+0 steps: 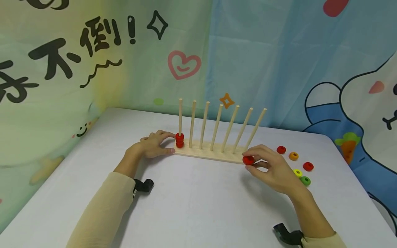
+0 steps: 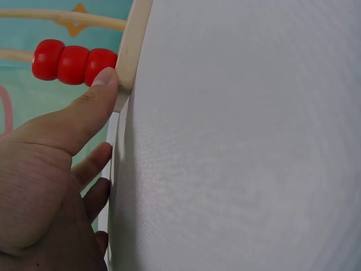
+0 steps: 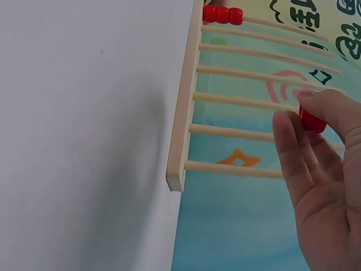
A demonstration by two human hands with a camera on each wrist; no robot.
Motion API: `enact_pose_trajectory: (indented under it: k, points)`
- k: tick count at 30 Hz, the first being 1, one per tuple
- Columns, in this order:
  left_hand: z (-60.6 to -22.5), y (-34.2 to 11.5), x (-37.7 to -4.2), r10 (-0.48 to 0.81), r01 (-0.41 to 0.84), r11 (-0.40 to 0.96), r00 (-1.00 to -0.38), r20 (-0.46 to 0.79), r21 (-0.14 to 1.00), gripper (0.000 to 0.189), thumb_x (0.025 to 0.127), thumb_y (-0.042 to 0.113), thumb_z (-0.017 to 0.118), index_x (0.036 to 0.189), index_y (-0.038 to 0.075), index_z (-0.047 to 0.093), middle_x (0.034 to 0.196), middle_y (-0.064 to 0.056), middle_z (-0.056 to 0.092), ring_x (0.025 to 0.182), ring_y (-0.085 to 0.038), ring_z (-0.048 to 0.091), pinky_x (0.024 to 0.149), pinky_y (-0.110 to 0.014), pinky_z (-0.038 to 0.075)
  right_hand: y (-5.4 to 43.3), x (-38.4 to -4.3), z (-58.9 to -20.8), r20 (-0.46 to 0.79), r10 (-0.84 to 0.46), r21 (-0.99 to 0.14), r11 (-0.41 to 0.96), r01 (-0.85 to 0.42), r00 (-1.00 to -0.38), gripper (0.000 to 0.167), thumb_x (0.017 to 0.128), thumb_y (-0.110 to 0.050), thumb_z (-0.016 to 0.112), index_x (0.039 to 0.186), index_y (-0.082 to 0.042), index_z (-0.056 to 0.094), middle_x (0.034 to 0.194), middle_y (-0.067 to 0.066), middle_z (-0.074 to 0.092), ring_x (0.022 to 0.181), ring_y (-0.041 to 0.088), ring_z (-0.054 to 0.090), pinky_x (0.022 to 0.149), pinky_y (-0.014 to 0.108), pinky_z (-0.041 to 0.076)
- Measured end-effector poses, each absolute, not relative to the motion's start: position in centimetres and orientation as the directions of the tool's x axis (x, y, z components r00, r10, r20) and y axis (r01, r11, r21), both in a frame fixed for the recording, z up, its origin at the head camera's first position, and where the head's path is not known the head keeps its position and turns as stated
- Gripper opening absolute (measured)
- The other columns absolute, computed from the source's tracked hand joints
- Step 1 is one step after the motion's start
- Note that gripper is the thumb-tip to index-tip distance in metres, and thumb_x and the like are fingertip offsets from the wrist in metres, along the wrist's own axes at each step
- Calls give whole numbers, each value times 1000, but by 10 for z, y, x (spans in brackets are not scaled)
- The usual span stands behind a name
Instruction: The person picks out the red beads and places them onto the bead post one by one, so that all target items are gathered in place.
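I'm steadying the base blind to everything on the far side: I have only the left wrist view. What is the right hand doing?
Observer: The right hand pinches a red bead between thumb and fingers.
Operator: Anything loose over on that side?
Observer: Yes, five pieces lie on the table to its right: two loose red beads, an orange bead, a yellow bead and a green bead.
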State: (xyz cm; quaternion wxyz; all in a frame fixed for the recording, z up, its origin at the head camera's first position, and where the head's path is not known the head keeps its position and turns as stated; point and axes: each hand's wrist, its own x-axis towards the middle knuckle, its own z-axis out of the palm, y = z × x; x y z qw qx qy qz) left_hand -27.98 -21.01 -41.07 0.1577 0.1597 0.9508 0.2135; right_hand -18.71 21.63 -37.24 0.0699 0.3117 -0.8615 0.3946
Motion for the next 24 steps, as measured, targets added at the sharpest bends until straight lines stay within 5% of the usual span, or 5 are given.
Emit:
enact_pose_trajectory:
  k: [24]
  points:
    - [-408, -210, -279, 371, 229, 855, -897, -240, 466, 70, 94, 59, 65, 155, 34, 41, 163, -13, 31, 137, -42, 39, 110, -74, 24, 187, -199, -371, 425, -485, -668, 402, -626, -764, 42, 88, 3, 78, 124, -17, 70, 120, -1, 63, 96, 16, 68, 84, 24, 58]
